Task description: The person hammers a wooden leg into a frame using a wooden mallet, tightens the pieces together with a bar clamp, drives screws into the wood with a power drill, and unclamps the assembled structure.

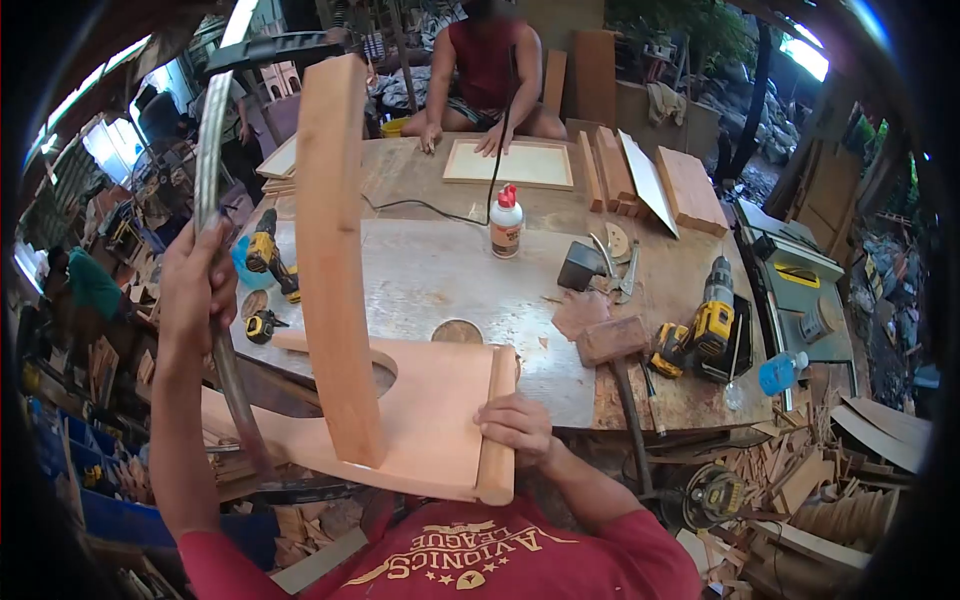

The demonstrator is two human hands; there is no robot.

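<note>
My left hand (195, 275) is wrapped around the metal bar of a long bar clamp (212, 125), held upright at the left. The clamp's dark jaw (270, 50) is at the top, near the upper end of a thick wooden post (338, 250). That post stands up from a flat wooden panel (430, 390) with a curved cutout. My right hand (515, 425) is closed over the rounded wooden rail (495, 470) along the panel's right edge. The panel lies in front of my chest, over the near edge of the table.
On the worktable (420, 270) are a glue bottle (507, 222), a mallet (613, 342), pliers (628, 275), a cordless drill (715, 310), another drill (265, 245) and a tape measure (264, 326). Wooden boards (690, 190) sit at the far right. Opposite, a person touches a framed panel (510, 165).
</note>
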